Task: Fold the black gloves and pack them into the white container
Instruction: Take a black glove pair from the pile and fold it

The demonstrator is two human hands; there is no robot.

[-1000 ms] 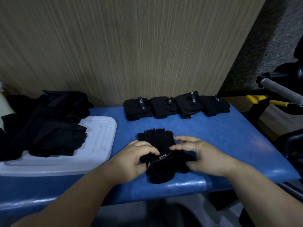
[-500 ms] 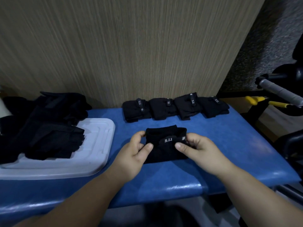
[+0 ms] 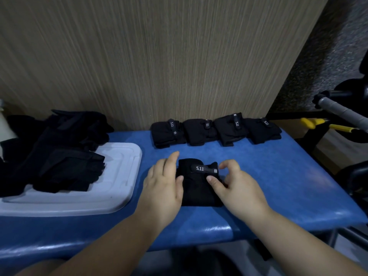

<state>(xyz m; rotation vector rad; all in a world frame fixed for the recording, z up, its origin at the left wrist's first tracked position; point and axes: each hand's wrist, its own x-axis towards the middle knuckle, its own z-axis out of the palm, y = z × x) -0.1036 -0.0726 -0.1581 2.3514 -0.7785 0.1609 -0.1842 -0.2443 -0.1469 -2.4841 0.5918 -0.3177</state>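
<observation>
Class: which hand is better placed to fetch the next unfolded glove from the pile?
Left, likely: the left hand lies nearest the pile on the white tray; the right hand, farther off, pinches the folded glove.

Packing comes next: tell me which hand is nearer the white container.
Left. The left hand lies just right of the container, beside the glove; the right hand holds the glove's right side, farther off.
</observation>
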